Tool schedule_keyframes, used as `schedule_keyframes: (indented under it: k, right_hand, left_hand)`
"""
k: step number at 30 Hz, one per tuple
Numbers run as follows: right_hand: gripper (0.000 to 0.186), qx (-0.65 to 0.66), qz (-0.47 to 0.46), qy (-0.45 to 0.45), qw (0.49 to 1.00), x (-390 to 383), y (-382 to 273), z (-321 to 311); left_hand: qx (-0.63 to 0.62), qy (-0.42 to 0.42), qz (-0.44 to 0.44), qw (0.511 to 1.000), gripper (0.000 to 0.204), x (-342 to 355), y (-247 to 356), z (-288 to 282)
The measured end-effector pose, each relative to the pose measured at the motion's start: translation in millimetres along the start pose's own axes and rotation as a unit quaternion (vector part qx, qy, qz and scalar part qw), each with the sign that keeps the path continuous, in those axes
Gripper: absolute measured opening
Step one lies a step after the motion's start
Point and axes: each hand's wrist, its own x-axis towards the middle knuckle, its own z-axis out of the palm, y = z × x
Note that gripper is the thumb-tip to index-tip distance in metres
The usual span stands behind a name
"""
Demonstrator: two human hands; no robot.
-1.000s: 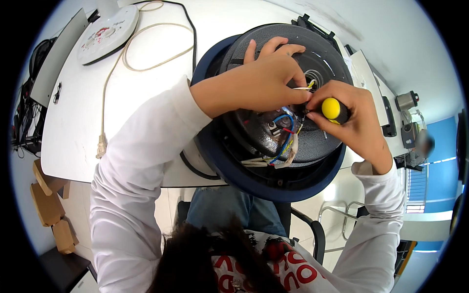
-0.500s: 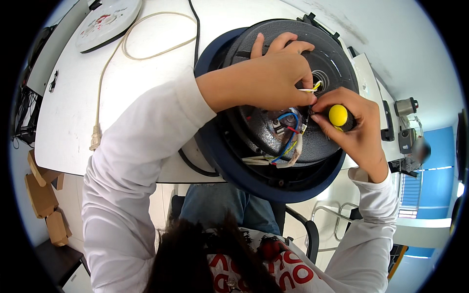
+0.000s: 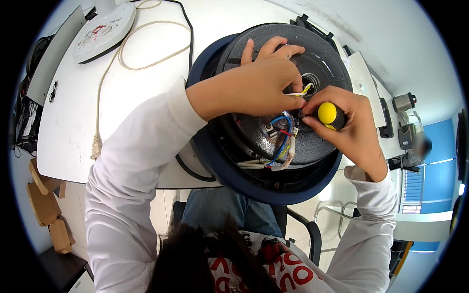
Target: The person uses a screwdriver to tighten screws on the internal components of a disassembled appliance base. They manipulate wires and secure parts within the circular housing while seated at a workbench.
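A round appliance with a dark blue outer shell (image 3: 293, 198) lies opened on the table, its dark grey inner casing (image 3: 320, 146) turned up. My left hand (image 3: 273, 78) rests across that casing with three fingers spread. Its thumb and forefinger are pinched at the white and yellow wires (image 3: 308, 89), beside a coiled spring (image 3: 312, 79). Tucked in my right hand (image 3: 354, 115) is a screwdriver (image 3: 327, 113) with a yellow and black handle, its shaft hidden. Right thumb and forefinger meet close to the left fingertips; any small part between them is hidden. Blue and red wires (image 3: 284, 129) loop below.
A white panel with a printed pattern (image 3: 105, 31) lies at the far left. Near it, a beige cord (image 3: 100, 97) runs down to a plug (image 3: 96, 147). A black cable (image 3: 190, 39) passes left of the appliance. The white table's front edge (image 3: 195, 185) is close to my lap.
The whole view has shifted slightly, so the appliance and both hands sit a little farther left. The hands keep nearly the same grip and place on the casing.
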Motion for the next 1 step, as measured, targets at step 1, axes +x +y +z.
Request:
schedule_keyframes:
  k: [1]
  right_hand:
    - [0.014, -0.012, -0.010, -0.002, 1.000, -1.2, 0.1, -0.7]
  left_hand:
    - [-0.005, 0.000, 0.002, 1.000, 0.023, 0.3, -1.3, 1.2]
